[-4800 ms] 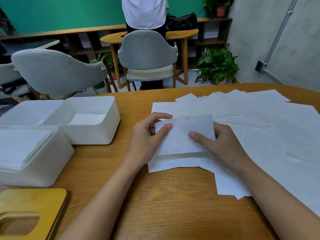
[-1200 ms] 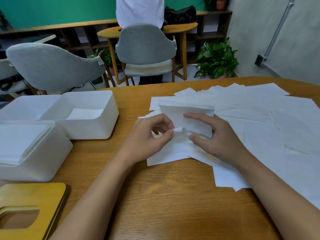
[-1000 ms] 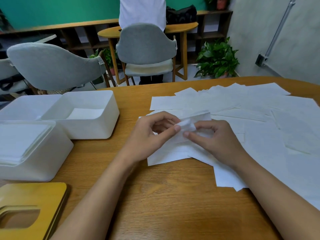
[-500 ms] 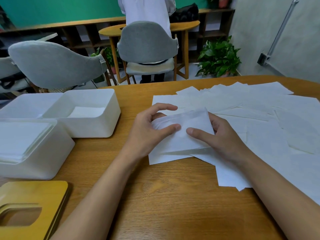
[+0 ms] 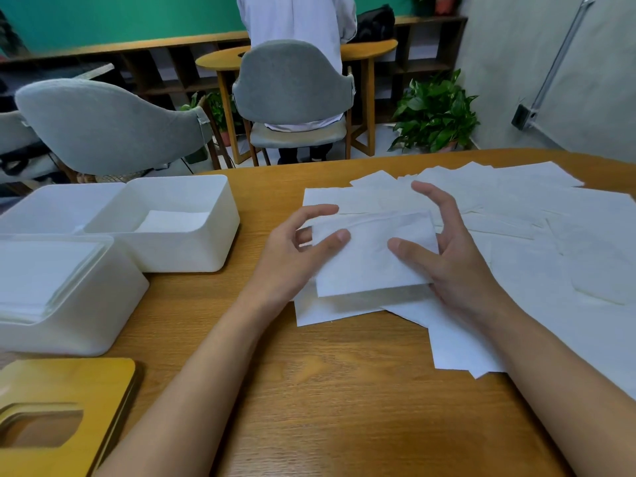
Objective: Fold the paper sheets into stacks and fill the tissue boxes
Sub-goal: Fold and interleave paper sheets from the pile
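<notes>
A folded white paper sheet (image 5: 368,256) is held a little above the loose sheets (image 5: 557,256) spread over the right half of the wooden table (image 5: 344,401). My left hand (image 5: 292,256) pinches its left edge, thumb on top and fingers beneath. On the right edge, my right hand (image 5: 457,263) has its thumb on top and its index finger raised. An open white tissue box (image 5: 192,256) at the left holds one folded sheet (image 5: 172,220). A nearer white box (image 5: 89,315) holds a stack of paper.
A yellow wooden lid (image 5: 79,383) with a slot lies at the near left corner. A white tray or lid (image 5: 51,204) sits behind the boxes. Grey chairs (image 5: 110,129), a seated person (image 5: 296,22) and a potted plant (image 5: 433,115) are beyond the table's far edge.
Both hands folded the sheet over and flattened it. Since half a second ago both index fingers have lifted off and spread away from the folded sheet.
</notes>
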Available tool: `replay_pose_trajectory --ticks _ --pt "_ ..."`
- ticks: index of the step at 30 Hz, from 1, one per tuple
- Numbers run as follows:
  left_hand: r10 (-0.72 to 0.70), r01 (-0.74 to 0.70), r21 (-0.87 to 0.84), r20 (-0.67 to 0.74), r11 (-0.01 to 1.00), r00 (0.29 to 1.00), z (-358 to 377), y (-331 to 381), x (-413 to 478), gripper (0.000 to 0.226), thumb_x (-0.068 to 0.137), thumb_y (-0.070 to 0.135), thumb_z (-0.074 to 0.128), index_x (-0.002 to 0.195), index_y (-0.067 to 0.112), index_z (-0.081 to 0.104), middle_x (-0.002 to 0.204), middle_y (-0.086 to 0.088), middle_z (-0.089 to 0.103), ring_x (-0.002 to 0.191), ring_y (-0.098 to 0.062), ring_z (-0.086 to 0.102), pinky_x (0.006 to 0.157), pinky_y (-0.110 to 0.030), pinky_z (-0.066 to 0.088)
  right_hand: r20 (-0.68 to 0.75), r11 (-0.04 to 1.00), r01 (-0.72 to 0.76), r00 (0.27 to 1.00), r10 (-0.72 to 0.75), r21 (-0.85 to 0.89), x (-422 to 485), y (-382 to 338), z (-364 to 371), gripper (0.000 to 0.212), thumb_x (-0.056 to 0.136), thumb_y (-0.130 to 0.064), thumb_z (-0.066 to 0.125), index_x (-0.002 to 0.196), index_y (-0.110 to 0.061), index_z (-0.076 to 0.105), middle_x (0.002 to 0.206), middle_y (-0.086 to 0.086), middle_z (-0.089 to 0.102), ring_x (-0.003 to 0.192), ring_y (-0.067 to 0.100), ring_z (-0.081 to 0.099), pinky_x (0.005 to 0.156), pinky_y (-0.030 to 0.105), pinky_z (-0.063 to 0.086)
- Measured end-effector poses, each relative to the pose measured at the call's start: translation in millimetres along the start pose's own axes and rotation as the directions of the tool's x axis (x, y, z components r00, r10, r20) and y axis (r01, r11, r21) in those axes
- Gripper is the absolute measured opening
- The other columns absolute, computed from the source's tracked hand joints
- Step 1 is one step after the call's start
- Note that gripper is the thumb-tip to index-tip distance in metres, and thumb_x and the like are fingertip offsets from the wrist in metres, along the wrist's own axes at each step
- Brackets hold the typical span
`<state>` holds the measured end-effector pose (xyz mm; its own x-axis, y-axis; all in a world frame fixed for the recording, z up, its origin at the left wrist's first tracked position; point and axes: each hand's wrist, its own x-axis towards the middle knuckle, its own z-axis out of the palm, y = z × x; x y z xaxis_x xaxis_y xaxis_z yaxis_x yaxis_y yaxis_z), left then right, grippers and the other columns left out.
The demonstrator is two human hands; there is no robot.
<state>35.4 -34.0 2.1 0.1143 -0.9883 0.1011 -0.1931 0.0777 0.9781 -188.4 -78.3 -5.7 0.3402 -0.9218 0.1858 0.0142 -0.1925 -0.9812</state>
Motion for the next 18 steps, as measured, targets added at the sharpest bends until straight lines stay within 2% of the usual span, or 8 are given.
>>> replay_pose_trajectory --ticks 3,5,7,8,11,13,15,18 --pt "0.048 -0.049 -0.016 -0.067 0.999 0.997 -0.6 -3.8 0.6 0.036 0.093 0.021 0.079 0.127 0.028 0.068 0.096 0.002 0.080 0.085 -0.013 0.077 0.061 -0.026 0.057 0.005 0.999 -0.024 1.000 0.024 -0.038 0.3 -0.4 -0.2 0.063 0.094 -0.018 0.074 0.140 -0.044 0.039 0.117 0.002 0.076 0.100 0.020 0.076 0.082 0.037 0.063" --pt "0.071 -0.072 -0.004 -0.111 0.997 0.991 -0.2 -7.5 2.3 0.038 0.092 0.019 0.080 0.127 0.026 0.066 0.101 -0.007 0.080 0.085 -0.023 0.078 0.060 -0.035 0.059 0.087 0.995 0.008 0.996 0.001 -0.103 0.2 -1.4 -1.6 0.047 0.094 -0.018 0.074 0.133 -0.036 0.056 0.117 -0.008 0.075 0.108 0.010 0.072 0.090 0.026 0.057" --pt "0.071 -0.075 -0.033 -0.109 0.997 0.992 1.4 -9.5 3.4 0.042 0.092 0.018 0.080 0.130 0.025 0.063 0.103 -0.005 0.080 0.085 -0.022 0.078 0.061 -0.032 0.060 0.163 0.968 0.050 0.987 -0.009 -0.247 1.0 -1.1 -2.3 0.023 0.096 -0.018 0.072 0.116 -0.029 0.076 0.116 -0.018 0.075 0.115 -0.001 0.065 0.097 0.012 0.045" --pt "0.083 -0.086 -0.016 -0.113 0.996 0.990 2.3 -10.3 3.3 0.045 0.091 0.020 0.081 0.131 0.027 0.061 0.104 -0.004 0.079 0.087 -0.021 0.077 0.063 -0.033 0.061 0.165 0.963 0.043 0.986 0.002 -0.268 1.2 0.8 -2.2 0.020 0.098 -0.015 0.070 0.110 -0.028 0.080 0.113 -0.019 0.076 0.115 -0.004 0.064 0.096 0.008 0.043" --pt "0.158 -0.131 0.220 -0.114 0.967 0.981 0.6 -18.6 5.8 0.051 0.088 0.032 0.084 0.129 0.032 0.054 0.106 0.002 0.067 0.087 -0.016 0.067 0.072 -0.033 0.057 -0.012 0.943 0.019 1.000 -0.024 -0.333 5.7 11.5 -5.8 0.026 0.099 -0.008 0.067 0.105 -0.029 0.082 0.110 -0.021 0.077 0.114 -0.006 0.064 0.098 0.012 0.043" --pt "0.185 -0.169 0.389 -0.004 0.906 0.983 -1.7 -22.7 5.8 0.049 0.084 0.032 0.087 0.120 0.031 0.054 0.106 0.008 0.062 0.088 -0.012 0.061 0.070 -0.024 0.050 -0.132 0.932 0.001 0.990 -0.052 -0.363 8.9 17.5 -9.5 0.028 0.099 -0.009 0.066 0.107 -0.030 0.082 0.112 -0.021 0.076 0.116 -0.007 0.063 0.101 0.015 0.044" --pt "0.166 -0.231 0.481 0.174 0.846 0.971 -4.2 -23.2 4.4 0.043 0.081 0.036 0.090 0.113 0.032 0.062 0.107 0.011 0.062 0.093 -0.011 0.059 0.074 -0.015 0.044 -0.188 0.943 -0.018 0.981 -0.048 -0.333 10.6 20.7 -11.9 0.028 0.099 -0.009 0.065 0.108 -0.030 0.082 0.113 -0.022 0.076 0.115 -0.009 0.062 0.102 0.013 0.045" --pt "0.088 -0.276 0.549 0.343 0.789 0.935 -6.4 -19.9 2.6 0.036 0.076 0.048 0.091 0.107 0.037 0.076 0.113 0.017 0.064 0.105 -0.005 0.059 0.085 -0.017 0.046 -0.194 0.938 -0.026 0.980 -0.044 -0.345 11.2 23.6 -11.8 0.029 0.099 -0.008 0.064 0.107 -0.030 0.082 0.113 -0.023 0.075 0.114 -0.011 0.061 0.099 0.008 0.043"
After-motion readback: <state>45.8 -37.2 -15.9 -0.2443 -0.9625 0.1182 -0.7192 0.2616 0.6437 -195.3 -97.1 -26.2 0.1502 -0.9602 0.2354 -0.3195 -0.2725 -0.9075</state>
